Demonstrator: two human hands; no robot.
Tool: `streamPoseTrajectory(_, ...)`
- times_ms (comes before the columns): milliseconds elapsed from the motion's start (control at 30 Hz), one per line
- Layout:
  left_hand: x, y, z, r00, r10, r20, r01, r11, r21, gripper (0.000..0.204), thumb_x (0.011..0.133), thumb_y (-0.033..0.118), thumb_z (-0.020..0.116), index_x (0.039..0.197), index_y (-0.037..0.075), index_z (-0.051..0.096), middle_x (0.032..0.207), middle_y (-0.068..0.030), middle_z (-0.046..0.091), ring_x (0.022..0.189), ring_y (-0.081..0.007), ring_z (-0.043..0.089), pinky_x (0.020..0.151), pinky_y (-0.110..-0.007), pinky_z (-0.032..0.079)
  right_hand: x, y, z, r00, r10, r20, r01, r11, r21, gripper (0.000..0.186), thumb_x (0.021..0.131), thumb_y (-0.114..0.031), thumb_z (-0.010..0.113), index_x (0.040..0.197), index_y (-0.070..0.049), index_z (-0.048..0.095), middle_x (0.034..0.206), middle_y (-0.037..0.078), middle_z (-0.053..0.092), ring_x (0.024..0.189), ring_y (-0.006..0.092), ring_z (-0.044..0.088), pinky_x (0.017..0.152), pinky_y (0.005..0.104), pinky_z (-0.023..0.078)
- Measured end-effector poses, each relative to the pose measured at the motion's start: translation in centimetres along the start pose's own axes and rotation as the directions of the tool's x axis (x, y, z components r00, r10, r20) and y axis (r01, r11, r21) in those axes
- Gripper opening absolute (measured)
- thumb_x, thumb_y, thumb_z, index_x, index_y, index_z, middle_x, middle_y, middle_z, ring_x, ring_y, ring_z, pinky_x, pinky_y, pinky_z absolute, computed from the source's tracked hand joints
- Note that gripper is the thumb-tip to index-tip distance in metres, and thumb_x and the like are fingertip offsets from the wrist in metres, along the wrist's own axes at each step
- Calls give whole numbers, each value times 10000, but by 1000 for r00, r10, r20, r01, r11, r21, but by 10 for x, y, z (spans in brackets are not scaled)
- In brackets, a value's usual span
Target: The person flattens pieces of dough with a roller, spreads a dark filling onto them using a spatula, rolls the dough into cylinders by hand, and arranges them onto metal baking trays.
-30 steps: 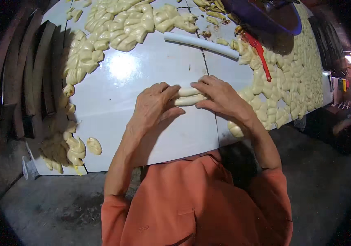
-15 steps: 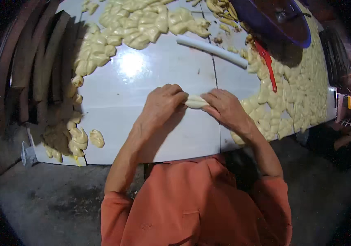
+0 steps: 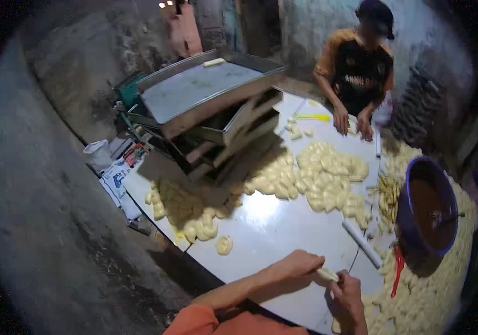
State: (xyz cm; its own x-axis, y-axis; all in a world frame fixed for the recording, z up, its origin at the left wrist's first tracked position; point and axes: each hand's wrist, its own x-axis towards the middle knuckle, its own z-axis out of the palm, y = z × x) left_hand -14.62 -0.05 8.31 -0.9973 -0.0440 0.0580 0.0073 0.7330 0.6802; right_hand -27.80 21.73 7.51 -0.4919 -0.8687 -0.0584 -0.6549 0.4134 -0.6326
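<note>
A small pale dough roll [image 3: 327, 274] spans the gap between my two hands over the white tabletop [image 3: 283, 234]. My left hand [image 3: 305, 263] pinches its left end with the fingers closed. The other end is gripped by my right hand [image 3: 348, 293], its fingers curled round it. Just beyond my hands lies a white rolling rod [image 3: 361, 243]. Many soft, flattened dough pieces [image 3: 328, 176] cover the far part of the table, and one single dough piece [image 3: 224, 245] sits apart at the left.
A purple basin [image 3: 404, 215] of brown filling stands at right, beside yellow strips [image 3: 388, 200] and a red spatula [image 3: 398, 272]. More dough pieces spread along the right side. Stacked metal trays [image 3: 211, 89] rise at the far left. A co-worker [image 3: 356, 72] handles dough at the far edge.
My view has swung left and up, bringing the trays and the co-worker into sight. My hands still hold the dough roll, now lower in the picture and further right.
</note>
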Motion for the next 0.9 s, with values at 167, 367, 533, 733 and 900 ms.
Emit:
streamPoseTrajectory(167, -24, -34, -37, 991, 71, -113, -74, 997, -23, 120, 895, 106, 624, 995, 51, 589, 878, -153, 658, 799, -406, 682, 675, -506, 545, 53, -25, -5, 999, 1, -47, 9, 979, 204, 334, 856, -81, 712, 1170, 25, 668, 871, 103, 741, 740, 148, 705, 666, 285, 545)
streamPoseTrajectory(367, -81, -46, -160, 955, 24, -295, 46, 972, 229, 118, 943, 170, 620, 1042, 109, 598, 872, -117, 630, 757, -364, 675, 634, -481, 561, 150, -127, -1, 998, -48, -41, 59, 932, 358, 271, 842, -80, 749, 1102, -8, 717, 989, 100, 713, 887, 184, 719, 767, 322, 572)
streamPoseTrajectory(533, -123, -54, -294, 870, 103, -483, 122, 903, 413, 161, 958, 226, 644, 1074, 116, 623, 854, -87, 635, 742, -298, 694, 591, -440, 569, 244, -253, -18, 957, -271, -104, 288, 929, 231, 235, 860, -59, 752, 1085, -1, 718, 969, 102, 738, 895, 171, 714, 797, 317, 569)
streamPoseTrajectory(733, -159, -84, -436, 761, 83, -643, 426, 684, 592, 218, 945, 325, 682, 1065, 144, 705, 839, -114, 703, 730, -321, 711, 615, -438, 547, 373, -405, -29, 779, -622, -73, 625, 781, 13, 261, 867, -38, 724, 1128, -49, 721, 1036, 126, 753, 917, 225, 730, 813, 344, 571)
streamPoseTrajectory(900, -139, -144, -485, 850, -100, -517, 396, 769, 502, 324, 980, 391, 635, 971, 87, 750, 818, -179, 716, 790, -389, 703, 718, -502, 542, 492, -421, -6, 736, -639, 224, 677, 709, -200, 331, 879, -109, 670, 1205, -98, 730, 1103, 188, 746, 1024, 359, 721, 887, 436, 566)
